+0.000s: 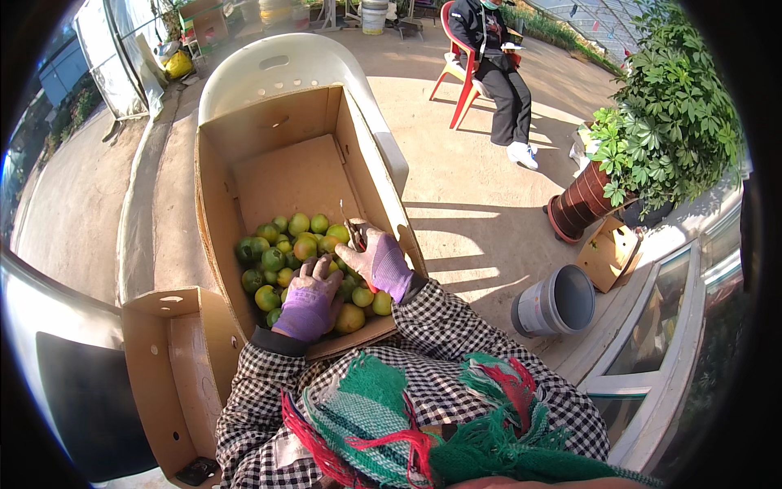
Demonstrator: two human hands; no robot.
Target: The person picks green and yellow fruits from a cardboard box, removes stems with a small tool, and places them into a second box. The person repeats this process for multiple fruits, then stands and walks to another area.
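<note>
A deep cardboard box stands before me, its near half filled with green to orange-tinged fruits that look like unripe tomatoes. My left hand, in a purple glove with a dirt-stained palm area, lies on the pile with fingers bent down among the fruits. Whether it grips one is hidden. My right hand, gloved alike, holds small red-handled snips just above the fruits near the box's right wall. The blades point away from me.
A white plastic chair supports the big box. At left is a smaller cardboard box. To the right stand a grey bucket, a potted plant and a window frame. A person sits on a red chair.
</note>
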